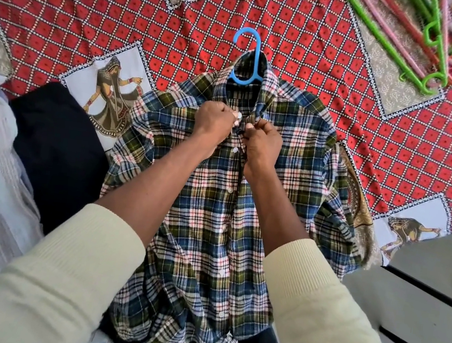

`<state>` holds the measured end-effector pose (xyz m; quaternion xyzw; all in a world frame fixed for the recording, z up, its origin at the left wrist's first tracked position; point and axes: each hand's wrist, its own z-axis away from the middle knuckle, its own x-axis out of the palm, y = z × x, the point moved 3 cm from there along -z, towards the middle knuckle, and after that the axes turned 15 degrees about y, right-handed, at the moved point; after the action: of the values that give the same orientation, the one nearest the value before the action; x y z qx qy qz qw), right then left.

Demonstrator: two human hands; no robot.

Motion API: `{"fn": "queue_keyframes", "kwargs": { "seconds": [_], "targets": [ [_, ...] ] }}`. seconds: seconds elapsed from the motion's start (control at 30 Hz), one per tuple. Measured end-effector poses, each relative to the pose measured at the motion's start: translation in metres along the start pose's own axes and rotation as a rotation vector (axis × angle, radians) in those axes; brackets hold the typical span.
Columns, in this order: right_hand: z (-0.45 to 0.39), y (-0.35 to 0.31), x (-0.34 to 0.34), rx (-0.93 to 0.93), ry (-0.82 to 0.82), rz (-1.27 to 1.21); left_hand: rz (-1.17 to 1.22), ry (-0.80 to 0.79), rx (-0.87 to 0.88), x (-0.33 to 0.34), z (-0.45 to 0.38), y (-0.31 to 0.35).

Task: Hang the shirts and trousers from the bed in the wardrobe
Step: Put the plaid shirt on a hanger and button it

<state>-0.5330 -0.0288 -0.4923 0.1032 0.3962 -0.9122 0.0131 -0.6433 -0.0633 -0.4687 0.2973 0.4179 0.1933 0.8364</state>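
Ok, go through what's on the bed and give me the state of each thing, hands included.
Plaid shirt: flat on the bed, blue hanger inside, lower buttons done up.
Blue hanger: hook sticks out of the collar.
Left hand: pinches the placket near the collar.
Right hand: pinches the opposite edge.
Spare hangers: green and pink, piled loose.
Dark garment: lying unhung.

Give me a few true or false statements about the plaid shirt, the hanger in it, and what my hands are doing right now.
1. A blue hanger sits inside the collar of the plaid shirt. True.
2. The left hand rests flat on the bedspread. False: it pinches the shirt's front near the collar.
3. The right hand grips the shirt's front edge. True.
4. The spare hangers lie at the lower left. False: they lie at the upper right.
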Motion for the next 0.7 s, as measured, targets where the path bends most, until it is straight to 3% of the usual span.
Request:
{"fn": "queue_keyframes", "kwargs": {
  "seconds": [0.23, 0.7],
  "targets": [
    [-0.001, 0.0, 0.005, -0.153, -0.039, 0.131, 0.077, 0.013, 0.028, 0.003, 0.008, 0.001],
    [-0.003, 0.0, -0.004, 0.153, -0.122, -0.207, 0.066, 0.027, -0.045, 0.006, 0.002, -0.001]
  ]
}}
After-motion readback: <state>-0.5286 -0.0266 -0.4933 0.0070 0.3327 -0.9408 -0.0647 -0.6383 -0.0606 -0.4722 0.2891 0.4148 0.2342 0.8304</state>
